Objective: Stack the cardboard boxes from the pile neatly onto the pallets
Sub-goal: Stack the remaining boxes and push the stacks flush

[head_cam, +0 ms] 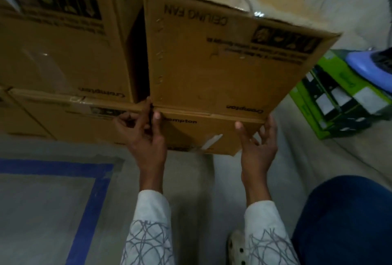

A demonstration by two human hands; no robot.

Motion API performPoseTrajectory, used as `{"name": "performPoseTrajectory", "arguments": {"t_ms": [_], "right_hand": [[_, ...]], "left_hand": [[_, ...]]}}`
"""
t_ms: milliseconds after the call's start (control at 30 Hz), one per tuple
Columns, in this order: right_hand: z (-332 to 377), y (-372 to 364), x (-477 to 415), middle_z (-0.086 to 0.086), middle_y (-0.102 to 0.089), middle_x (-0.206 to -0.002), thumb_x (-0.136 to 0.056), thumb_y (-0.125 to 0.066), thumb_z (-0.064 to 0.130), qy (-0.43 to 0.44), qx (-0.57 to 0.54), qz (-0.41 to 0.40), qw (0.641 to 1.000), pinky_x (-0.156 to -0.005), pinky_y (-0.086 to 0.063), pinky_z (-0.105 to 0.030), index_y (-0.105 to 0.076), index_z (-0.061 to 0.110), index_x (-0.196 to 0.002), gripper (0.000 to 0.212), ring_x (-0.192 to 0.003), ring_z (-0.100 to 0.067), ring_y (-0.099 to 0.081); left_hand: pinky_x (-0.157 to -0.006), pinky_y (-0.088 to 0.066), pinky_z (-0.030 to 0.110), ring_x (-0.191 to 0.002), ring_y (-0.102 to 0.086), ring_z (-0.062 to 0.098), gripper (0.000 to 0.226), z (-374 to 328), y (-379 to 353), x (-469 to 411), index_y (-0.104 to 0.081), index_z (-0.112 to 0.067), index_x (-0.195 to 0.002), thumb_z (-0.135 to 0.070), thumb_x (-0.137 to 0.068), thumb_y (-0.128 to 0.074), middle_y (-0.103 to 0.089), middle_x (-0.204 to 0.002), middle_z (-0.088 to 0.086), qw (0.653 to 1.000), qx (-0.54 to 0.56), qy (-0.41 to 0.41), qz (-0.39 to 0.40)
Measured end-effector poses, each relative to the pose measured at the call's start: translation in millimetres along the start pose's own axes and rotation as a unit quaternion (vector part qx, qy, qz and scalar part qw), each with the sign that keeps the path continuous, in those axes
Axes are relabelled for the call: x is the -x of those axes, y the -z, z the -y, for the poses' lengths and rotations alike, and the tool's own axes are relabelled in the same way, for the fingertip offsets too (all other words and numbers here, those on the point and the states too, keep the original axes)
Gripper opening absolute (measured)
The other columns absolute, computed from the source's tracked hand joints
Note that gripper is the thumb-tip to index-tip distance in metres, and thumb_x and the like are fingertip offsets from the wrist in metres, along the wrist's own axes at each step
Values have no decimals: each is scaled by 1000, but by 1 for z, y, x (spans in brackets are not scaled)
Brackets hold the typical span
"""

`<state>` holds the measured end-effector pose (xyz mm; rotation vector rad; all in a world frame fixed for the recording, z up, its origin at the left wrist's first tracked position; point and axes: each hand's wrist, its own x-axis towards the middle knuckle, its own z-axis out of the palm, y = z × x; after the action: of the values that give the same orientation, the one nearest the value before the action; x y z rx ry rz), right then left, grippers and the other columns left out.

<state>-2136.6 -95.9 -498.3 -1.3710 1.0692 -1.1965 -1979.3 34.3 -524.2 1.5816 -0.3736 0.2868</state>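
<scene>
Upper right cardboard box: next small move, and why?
Probably slide the upper right brown cardboard box left, flush against the neighbouring brown cardboard box. A dark wedge-shaped gap separates them, and the left hand and right hand grip its lower front corners.

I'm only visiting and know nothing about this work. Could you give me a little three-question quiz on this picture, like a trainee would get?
1. True or false: the ceiling fan box is the bottom box of its stack.
2. What colour is the floor tape? A red, B blue, C yellow.
3. Fill in: the left hand and right hand are at the ceiling fan box's ____ corners.
Key: 1 false, it sits on the lower Crompton box. 2 B. 3 bottom.
</scene>
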Motion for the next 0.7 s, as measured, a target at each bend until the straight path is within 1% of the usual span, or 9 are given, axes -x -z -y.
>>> {"name": "performPoseTrajectory", "arguments": {"t_ms": [100,233,367,467,567,600,667,700], "right_hand": [[0,-3,1,18,-58,-143,-79,-89,32,-3,2,-12,1000,-107,-53,-41,-46,46,-148,82,-129,3,-55],[1,-9,7,14,-58,-145,-80,-88,35,-5,-17,-25,1000,-106,-54,-45,-45,48,-148,82,-133,-4,-54],[4,-7,5,12,-61,-142,-81,-87,36,-17,-21,-25,999,-105,-55,-47,-47,43,-149,79,-131,-6,-57],[2,-5,3,11,-64,-138,-82,-86,30,-19,-28,-29,999,-105,-55,-46,-50,40,-147,75,-127,-4,-60],[-1,-5,0,11,-66,-135,-82,-86,28,-14,-41,-33,999,-104,-55,-44,-52,35,-147,74,-124,-3,-62],[-1,-5,-1,13,-66,-133,-82,-86,27,-13,-43,-35,998,-104,-55,-43,-52,34,-147,74,-122,-2,-63],[-1,-5,-2,19,-66,-124,-83,-86,26,-14,-39,-44,998,-104,-55,-41,-53,31,-147,72,-116,3,-63],[-1,-5,-2,21,-66,-120,-83,-86,25,-16,-41,-49,998,-104,-56,-42,-54,30,-146,71,-115,3,-64]], "left_hand": [[-85,-45,10,-98,-47,24,31,-2,1,-2,-71,-14,-130,-18,-99,-69,-33,-115,7,999,34,20,-4],[-85,-44,10,-89,-46,30,30,-2,-3,-3,-73,-11,-126,-18,-97,-71,-31,-112,5,997,63,37,-15],[-83,-44,11,-82,-43,23,28,-7,-1,-2,-73,-7,-123,-14,-96,-73,-31,-109,4,996,74,40,-25],[-83,-44,9,-82,-42,21,28,-8,1,-2,-74,-9,-122,-14,-95,-74,-32,-108,5,996,77,37,-28],[-82,-46,13,-82,-42,22,27,-6,-2,-3,-76,-11,-120,-16,-93,-76,-32,-104,-6,995,87,33,-41],[-83,-46,14,-83,-43,24,27,-5,-3,-4,-76,-12,-119,-17,-93,-77,-32,-104,-6,994,88,38,-44],[-84,-47,16,-85,-45,30,27,-2,-3,-5,-77,-16,-118,-19,-91,-79,-34,-105,-1,993,98,39,-45],[-84,-47,16,-86,-46,30,26,-1,-2,-5,-78,-21,-116,-20,-90,-80,-35,-106,3,992,109,38,-42]]}}
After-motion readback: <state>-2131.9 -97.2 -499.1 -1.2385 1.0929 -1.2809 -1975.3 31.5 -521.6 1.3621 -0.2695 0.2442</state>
